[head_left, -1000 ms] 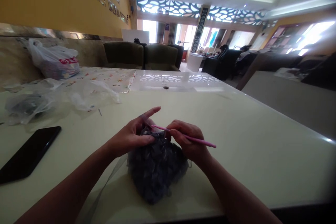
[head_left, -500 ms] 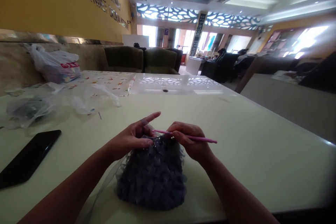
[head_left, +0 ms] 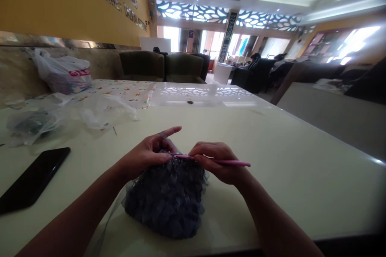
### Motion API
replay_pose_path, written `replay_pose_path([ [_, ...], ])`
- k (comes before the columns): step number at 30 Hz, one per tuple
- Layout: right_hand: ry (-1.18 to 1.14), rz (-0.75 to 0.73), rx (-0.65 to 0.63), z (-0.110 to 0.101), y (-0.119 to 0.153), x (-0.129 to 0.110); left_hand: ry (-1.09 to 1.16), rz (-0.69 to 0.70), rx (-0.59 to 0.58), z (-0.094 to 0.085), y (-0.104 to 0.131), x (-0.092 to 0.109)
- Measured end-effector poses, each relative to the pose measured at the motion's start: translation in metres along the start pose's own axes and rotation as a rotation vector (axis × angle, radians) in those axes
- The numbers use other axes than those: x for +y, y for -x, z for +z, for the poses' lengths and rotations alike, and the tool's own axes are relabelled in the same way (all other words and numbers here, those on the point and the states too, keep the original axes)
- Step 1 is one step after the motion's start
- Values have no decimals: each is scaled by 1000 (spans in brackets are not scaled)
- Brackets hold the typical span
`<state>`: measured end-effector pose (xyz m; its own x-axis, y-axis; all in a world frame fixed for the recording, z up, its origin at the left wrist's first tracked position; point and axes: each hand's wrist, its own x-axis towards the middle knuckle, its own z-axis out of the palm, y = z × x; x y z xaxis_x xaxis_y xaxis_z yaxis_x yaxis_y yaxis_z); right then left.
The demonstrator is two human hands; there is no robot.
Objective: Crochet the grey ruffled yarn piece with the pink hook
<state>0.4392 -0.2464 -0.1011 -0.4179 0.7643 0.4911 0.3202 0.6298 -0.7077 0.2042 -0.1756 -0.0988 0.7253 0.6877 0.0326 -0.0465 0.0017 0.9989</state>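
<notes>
A dark blue-grey crocheted piece with ruffled, scale-like flaps hangs from my hands down to the tabletop. My left hand pinches its top edge between thumb and fingers, with the index finger stretched out. A thin greyish ribbon-like yarn loops over that finger and trails down to the left. My right hand is closed around a pink crochet hook. The hook's tip lies at the top edge of the piece, beside my left thumb; whether it is through a stitch I cannot tell.
On the white table a black phone lies at the left. Behind it are crumpled clear plastic bags and a full white carrier bag on a patterned cloth. Dark armchairs stand beyond, with people seated farther back.
The lower part of the crocheted piece has swung left. The hook's tip has dropped slightly to the piece's top edge, and my left index finger has shifted a little left.
</notes>
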Motion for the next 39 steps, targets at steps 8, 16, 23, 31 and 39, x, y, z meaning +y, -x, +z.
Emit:
replay_pose_path([
  [8,398,-113,34,13,0,3,-438,140,261,21,3,3],
  [16,964,-400,476,51,1,12,355,-121,199,38,-3,-14],
  [23,423,-391,394,36,5,7,527,-130,71,20,-2,-5],
  [31,-123,74,323,27,4,7,339,-36,126,9,-6,-8],
  [39,75,1,530,40,6,4,-43,-3,-33,16,-2,-9],
])
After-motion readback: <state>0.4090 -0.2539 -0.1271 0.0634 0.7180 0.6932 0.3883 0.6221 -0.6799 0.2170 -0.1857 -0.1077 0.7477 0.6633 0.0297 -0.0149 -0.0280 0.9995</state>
